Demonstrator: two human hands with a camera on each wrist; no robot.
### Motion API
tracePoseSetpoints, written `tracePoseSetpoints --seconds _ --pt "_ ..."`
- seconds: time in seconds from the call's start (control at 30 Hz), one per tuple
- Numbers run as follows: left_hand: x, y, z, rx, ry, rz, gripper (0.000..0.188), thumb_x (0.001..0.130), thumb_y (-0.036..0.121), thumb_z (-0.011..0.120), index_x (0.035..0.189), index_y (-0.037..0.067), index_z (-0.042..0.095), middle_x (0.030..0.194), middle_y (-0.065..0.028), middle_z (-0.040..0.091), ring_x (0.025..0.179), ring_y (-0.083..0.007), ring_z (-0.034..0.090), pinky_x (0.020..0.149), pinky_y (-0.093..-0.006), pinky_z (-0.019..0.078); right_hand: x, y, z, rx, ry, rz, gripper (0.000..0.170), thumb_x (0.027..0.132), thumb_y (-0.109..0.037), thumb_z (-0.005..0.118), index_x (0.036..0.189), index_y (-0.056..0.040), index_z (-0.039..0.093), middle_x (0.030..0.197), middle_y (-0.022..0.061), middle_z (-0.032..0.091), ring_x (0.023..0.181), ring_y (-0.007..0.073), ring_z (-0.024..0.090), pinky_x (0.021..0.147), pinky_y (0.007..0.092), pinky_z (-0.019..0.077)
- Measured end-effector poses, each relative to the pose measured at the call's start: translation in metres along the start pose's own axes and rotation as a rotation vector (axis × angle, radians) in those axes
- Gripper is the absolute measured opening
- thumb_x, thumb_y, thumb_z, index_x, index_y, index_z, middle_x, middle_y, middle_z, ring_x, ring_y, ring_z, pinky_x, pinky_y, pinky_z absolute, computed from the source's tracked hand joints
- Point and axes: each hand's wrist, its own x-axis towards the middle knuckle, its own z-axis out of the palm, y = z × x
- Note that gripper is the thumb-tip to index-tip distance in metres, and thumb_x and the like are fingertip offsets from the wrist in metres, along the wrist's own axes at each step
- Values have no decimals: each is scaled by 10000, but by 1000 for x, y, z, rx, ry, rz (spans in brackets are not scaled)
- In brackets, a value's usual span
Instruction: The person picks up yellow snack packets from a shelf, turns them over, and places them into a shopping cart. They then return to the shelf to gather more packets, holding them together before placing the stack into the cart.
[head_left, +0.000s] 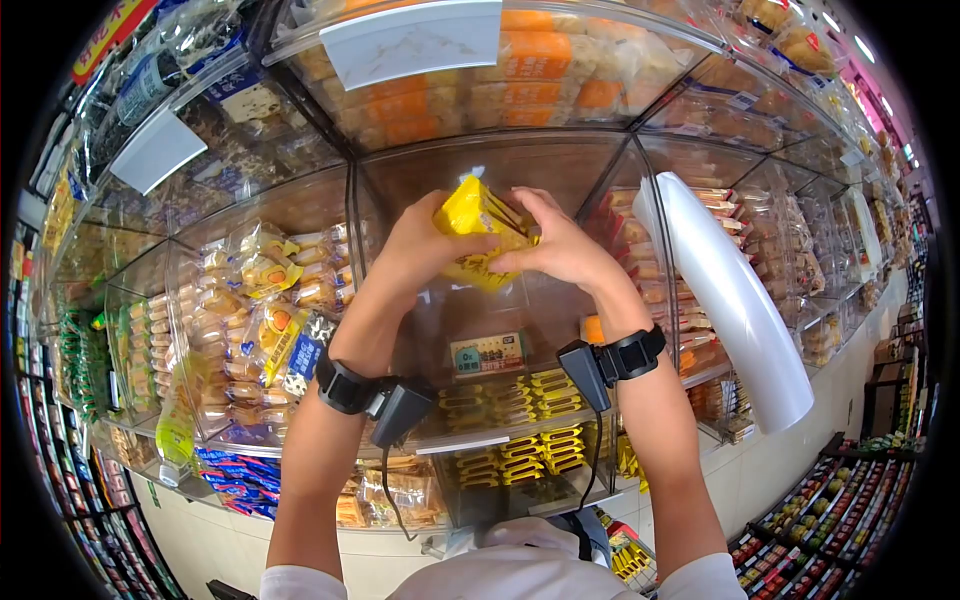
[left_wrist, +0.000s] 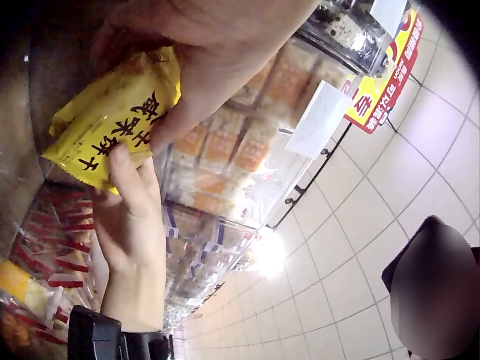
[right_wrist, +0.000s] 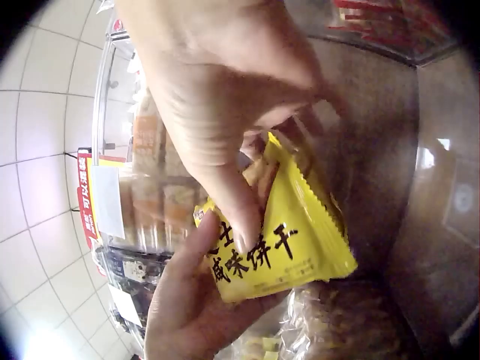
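Observation:
A yellow biscuit packet with dark printed characters is held up between both hands, over a brown-floored compartment of the shelf. My left hand grips one side of it, thumb lying across the front. From the other side my right hand pinches it, its thumb pressing the printed face, as the right wrist view shows on the packet. The packet's crimped edge faces outward there. In the left wrist view the fingers behind the packet are partly hidden.
Clear-walled bins surround the hands. Orange-labelled packs fill the one behind, and wrapped pastries lie at left. A roll of plastic bags leans at right. Below are a small label card and rows of yellow packets.

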Motion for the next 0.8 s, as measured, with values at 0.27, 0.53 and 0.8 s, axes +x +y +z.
tracePoseSetpoints --seconds 0.27,0.53,0.8 --pt "6 -8 4 -453 216 136 601 778 338 655 1198 -4 394 1087 -106 533 969 -154 511 842 -262 385 1 -6 -4 732 -86 293 659 691 -258 738 1130 63 364 1117 160 488 1094 203 436 896 300 365" --pt "-5 6 6 -308 -154 21 488 863 268 554 1233 20 354 1173 -66 480 1091 -137 424 932 -277 312 -3 -14 2 728 -206 168 695 758 -211 686 1248 31 257 1168 110 456 1099 165 436 901 276 373" --pt "-2 -2 6 -296 -146 38 471 861 212 550 1203 -4 308 1128 -96 486 1054 -151 455 895 -271 359 -4 -17 0 780 -295 213 603 790 -207 649 1240 11 310 1141 83 490 1040 140 481 892 274 385"
